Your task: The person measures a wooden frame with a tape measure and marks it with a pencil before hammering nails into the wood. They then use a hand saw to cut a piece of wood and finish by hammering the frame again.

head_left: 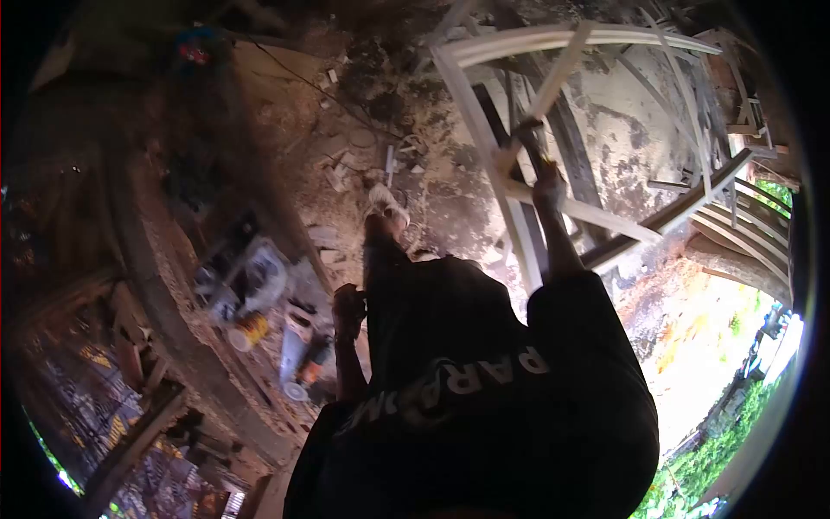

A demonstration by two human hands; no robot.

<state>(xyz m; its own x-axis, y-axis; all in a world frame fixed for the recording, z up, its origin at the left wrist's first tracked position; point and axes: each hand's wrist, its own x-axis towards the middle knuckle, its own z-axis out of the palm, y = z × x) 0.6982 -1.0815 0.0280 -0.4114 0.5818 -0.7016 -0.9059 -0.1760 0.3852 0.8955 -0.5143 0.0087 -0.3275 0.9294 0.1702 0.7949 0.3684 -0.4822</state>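
Observation:
My right hand (548, 183) is wrapped round the handle of a hammer (527, 137), its head up beside the joint of a pale wooden frame (484, 130). The frame is built of curved and straight strips, and a slanting slat (596, 214) passes just by my right hand. My left hand (348, 310) hangs low by my body with its fingers curled closed, near a workbench edge. What it holds, if anything, is too dark to make out.
A grey power tool (296, 346), a yellow can (249, 332) and a clear plastic bag (263, 277) lie at the left. Wood offcuts (346, 169) and sawdust cover the ground ahead. More curved timber pieces (748, 229) are stacked at the right.

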